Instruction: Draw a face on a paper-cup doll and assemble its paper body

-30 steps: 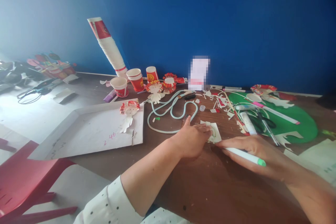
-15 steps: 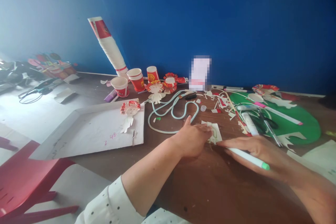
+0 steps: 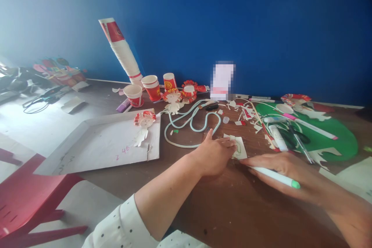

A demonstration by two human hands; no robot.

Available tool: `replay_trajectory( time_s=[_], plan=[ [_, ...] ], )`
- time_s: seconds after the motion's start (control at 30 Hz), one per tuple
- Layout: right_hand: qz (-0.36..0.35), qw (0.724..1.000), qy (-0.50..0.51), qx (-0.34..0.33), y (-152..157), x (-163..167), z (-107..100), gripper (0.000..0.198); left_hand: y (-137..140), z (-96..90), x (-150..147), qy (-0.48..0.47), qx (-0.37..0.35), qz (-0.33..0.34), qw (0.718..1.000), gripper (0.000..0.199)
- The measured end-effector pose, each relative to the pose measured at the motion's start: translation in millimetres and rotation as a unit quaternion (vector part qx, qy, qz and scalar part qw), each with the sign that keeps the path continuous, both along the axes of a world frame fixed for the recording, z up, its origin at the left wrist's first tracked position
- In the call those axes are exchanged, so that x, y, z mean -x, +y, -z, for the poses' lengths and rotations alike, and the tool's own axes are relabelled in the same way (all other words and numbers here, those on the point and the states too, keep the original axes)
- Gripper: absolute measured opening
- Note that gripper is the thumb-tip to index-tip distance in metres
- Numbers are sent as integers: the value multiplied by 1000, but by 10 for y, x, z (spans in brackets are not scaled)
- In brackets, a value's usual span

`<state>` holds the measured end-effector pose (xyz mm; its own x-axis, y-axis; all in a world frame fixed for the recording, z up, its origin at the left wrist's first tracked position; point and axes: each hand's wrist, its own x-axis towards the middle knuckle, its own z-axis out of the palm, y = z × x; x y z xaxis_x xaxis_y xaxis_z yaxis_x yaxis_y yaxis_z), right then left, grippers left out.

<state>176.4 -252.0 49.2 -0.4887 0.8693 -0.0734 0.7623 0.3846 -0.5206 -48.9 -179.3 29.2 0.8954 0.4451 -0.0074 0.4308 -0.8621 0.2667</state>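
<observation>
A small piece of white paper point(image 3: 240, 149) with a green outline drawn on it lies on the brown table. My left hand point(image 3: 216, 155) rests flat over the paper's left side, thumb stretched out and fingers extended. In my right hand point(image 3: 286, 164) is a white marker point(image 3: 273, 175) with a green end, held in a writing grip at the paper's near right edge. The marker's tip is hidden behind my fingers. A pale blue cord point(image 3: 190, 124) loops on the table just beyond my left hand.
At left lies a white shallow box lid point(image 3: 101, 143) with a paper-cup figure point(image 3: 143, 124) on it. Red paper cups point(image 3: 151, 89) and a tall leaning cup stack point(image 3: 124, 58) stand behind. Right are paper scraps, markers and a green mat point(image 3: 343, 139). A red chair point(image 3: 35, 197) is lower left.
The whole view has shifted very slightly. Both hands stay at the paper, and the marker keeps almost the same position and tilt.
</observation>
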Motion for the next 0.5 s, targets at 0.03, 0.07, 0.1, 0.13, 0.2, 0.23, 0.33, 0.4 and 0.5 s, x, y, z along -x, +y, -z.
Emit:
replay_trajectory(
  time_s=[0.03, 0.07, 0.1, 0.13, 0.2, 0.23, 0.33, 0.4, 0.5],
  plan=[
    [0, 1000, -1, -2, 0, 2, 5, 38, -2, -5, 0, 2, 1, 0, 1000, 49],
    [1, 1000, -3, -2, 0, 2, 11, 38, -4, -10, 0, 3, 1, -1, 1000, 49],
    [2, 1000, -7, -2, -1, 0, 16, 37, -6, -14, 1, 3, 1, -1, 1000, 49],
    [2, 1000, -11, -1, -1, -4, 19, 37, -8, -18, 1, 3, 1, -2, 1000, 49],
    [0, 1000, -17, 1, -4, -12, 20, 37, -11, -21, 1, 0, 0, -3, 1000, 48],
    [-1, 1000, -20, 3, -7, -15, 17, 38, -11, -21, 0, -1, -1, -3, 1000, 47],
    [0, 1000, -26, 8, -16, -17, 4, 38, -14, -16, -4, -5, -5, -3, 1000, 47],
    [2, 1000, -24, 13, -17, -12, -7, 38, -15, -12, -7, -6, -6, -2, 1000, 47],
    [3, 1000, -11, 14, -7, 3, -23, 38, -13, -4, -12, -5, -3, -3, 1000, 48]
  ],
)
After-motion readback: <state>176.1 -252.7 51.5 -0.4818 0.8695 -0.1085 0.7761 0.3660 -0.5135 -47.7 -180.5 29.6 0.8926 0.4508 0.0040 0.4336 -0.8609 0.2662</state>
